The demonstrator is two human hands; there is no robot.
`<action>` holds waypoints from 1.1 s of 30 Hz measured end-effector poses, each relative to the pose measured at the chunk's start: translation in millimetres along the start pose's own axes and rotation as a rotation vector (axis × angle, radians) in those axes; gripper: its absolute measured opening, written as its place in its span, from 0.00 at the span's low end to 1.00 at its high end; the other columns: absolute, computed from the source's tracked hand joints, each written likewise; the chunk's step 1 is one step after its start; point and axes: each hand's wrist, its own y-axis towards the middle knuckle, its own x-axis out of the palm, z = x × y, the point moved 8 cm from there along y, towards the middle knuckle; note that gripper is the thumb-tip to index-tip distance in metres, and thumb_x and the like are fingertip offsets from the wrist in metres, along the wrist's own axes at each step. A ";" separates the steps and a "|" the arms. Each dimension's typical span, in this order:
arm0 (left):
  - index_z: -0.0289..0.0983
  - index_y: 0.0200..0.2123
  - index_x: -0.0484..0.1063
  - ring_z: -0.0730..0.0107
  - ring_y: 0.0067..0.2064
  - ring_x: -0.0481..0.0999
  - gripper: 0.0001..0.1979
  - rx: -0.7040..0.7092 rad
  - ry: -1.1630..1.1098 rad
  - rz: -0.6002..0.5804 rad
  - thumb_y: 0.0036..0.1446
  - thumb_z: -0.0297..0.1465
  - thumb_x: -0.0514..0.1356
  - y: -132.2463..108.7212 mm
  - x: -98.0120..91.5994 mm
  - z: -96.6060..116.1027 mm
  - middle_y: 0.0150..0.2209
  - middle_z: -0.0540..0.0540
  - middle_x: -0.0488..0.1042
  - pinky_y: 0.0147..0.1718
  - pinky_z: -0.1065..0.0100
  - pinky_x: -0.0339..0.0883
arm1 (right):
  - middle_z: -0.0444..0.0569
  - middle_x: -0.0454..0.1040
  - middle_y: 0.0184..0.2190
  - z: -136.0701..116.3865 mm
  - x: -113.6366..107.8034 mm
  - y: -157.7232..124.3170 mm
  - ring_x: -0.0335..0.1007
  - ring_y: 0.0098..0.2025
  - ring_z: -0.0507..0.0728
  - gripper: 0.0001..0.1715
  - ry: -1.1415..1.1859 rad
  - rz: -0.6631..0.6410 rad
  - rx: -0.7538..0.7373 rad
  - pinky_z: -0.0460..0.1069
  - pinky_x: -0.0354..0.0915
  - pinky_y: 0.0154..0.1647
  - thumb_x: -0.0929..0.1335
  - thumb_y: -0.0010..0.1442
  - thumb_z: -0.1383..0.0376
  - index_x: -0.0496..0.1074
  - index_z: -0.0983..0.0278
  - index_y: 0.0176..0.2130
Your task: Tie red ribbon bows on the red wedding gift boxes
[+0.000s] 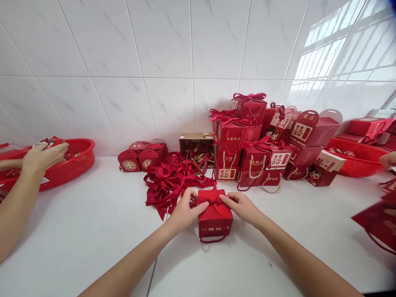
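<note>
A red gift box (215,227) with gold lettering stands on the white table in front of me, a cord handle hanging at its near side. Across its top runs a dark red ribbon (213,201), knotted near the middle. My left hand (187,208) is closed at the box's left upper edge, thumb on top, pinching the ribbon. On the other side, my right hand (243,206) pinches the ribbon at the right upper edge, fingertips partly hidden. Just behind the box lies a heap of loose red ribbons (173,177).
Stacked red gift boxes (230,136) stand by the tiled wall. An open cardboard box (196,140) holds cords. Another person's hand (43,156) reaches into a red basin (83,154) at left. A second basin (359,163) and another hand (390,160) are at right.
</note>
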 end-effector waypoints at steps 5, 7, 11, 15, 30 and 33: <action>0.38 0.26 0.61 0.69 0.30 0.66 0.19 -0.061 0.038 -0.079 0.50 0.48 0.60 0.4 -1.6 -4.2 0.27 0.52 0.66 0.30 0.69 0.59 | 0.37 0.48 0.17 -2.2 -7.2 -4.2 0.42 0.18 0.47 0.30 0.070 -0.051 0.022 0.45 0.42 0.18 0.65 0.53 0.42 0.52 0.61 0.21; 0.38 0.22 0.59 0.71 0.28 0.62 0.22 -0.057 0.073 -0.070 0.52 0.50 0.58 0.6 -8.8 -1.4 0.23 0.54 0.61 0.29 0.69 0.55 | 0.37 0.46 0.17 -5.6 -13.7 -6.2 0.40 0.20 0.47 0.31 0.072 -0.051 -0.012 0.45 0.41 0.19 0.66 0.52 0.43 0.51 0.62 0.20; 0.39 0.17 0.55 0.73 0.22 0.54 0.24 -0.115 0.133 -0.083 0.57 0.50 0.49 2.0 -25.0 -1.5 0.17 0.55 0.51 0.23 0.69 0.48 | 0.38 0.47 0.19 -15.9 -24.1 -13.3 0.40 0.23 0.47 0.28 0.044 -0.085 -0.078 0.45 0.42 0.22 0.67 0.55 0.48 0.54 0.63 0.19; 0.38 0.23 0.69 0.73 0.20 0.58 0.11 -0.233 0.179 -0.267 0.48 0.39 0.57 4.0 -31.0 -8.4 0.16 0.54 0.62 0.19 0.72 0.46 | 0.38 0.50 0.20 -28.9 -35.8 -23.1 0.45 0.23 0.48 0.16 -0.044 -0.106 -0.182 0.44 0.49 0.23 0.66 0.57 0.56 0.57 0.62 0.26; 0.39 0.40 0.79 0.77 0.21 0.52 0.16 -0.091 -0.159 -0.341 0.55 0.42 0.58 -8.5 5.7 40.4 0.17 0.55 0.58 0.20 0.72 0.51 | 0.47 0.64 0.25 -47.6 -35.6 -23.7 0.58 0.25 0.52 0.21 -0.069 0.368 -0.366 0.48 0.56 0.24 0.67 0.56 0.53 0.69 0.64 0.20; 0.41 0.42 0.78 0.71 0.27 0.65 0.15 0.091 0.013 -0.149 0.57 0.37 0.56 -11.7 8.3 50.0 0.27 0.49 0.70 0.28 0.69 0.62 | 0.48 0.66 0.25 -47.8 -19.4 -20.5 0.60 0.25 0.52 0.21 0.069 0.222 -0.307 0.47 0.58 0.24 0.70 0.52 0.50 0.74 0.64 0.21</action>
